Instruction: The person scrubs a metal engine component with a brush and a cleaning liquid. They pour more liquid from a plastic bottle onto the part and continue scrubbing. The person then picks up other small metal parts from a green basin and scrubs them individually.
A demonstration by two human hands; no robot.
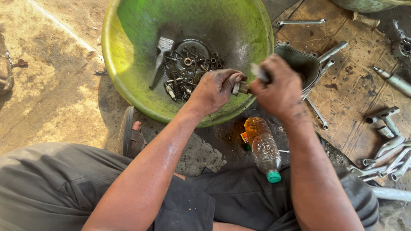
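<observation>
My left hand (216, 87) pinches a small metal part (236, 88) over the near rim of a big green basin (128, 64). My right hand (278, 87) grips a brush (258, 72), its bristles pressed against that part. In the basin's bottom lie several greasy bolts, nuts and springs (188, 70) on a round metal plate. A second paintbrush (162, 53) rests inside the basin to their left.
A plastic bottle of amber liquid with a green cap (263, 147) lies below the basin, by my knees. A dark metal cover (302, 64) sits right of the basin. Wrenches and socket tools (387, 145) lie on brown cardboard (355, 85). My sandalled foot (130, 134) rests left.
</observation>
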